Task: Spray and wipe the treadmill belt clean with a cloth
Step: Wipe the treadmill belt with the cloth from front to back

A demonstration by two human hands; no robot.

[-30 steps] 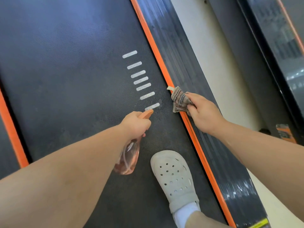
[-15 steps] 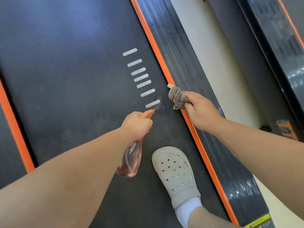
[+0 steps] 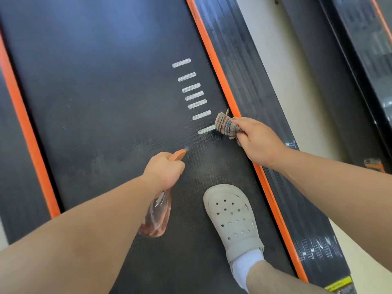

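On the treadmill belt (image 3: 106, 102), wet patches (image 3: 215, 135) ahead of our clog (image 3: 231, 217) could cause a slip, and the spray bottle (image 3: 157, 217) gripped in our left hand (image 3: 164, 170) may mist past the bunched cloth (image 3: 226, 125) our right hand (image 3: 257, 141) clenches on the belt by the orange rail (image 3: 224, 81).

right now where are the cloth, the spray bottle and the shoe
cloth (image 3: 226, 125): head view, middle of the striped bunch
spray bottle (image 3: 157, 217): head view, clear pinkish body
shoe (image 3: 232, 215): head view, top with the holes
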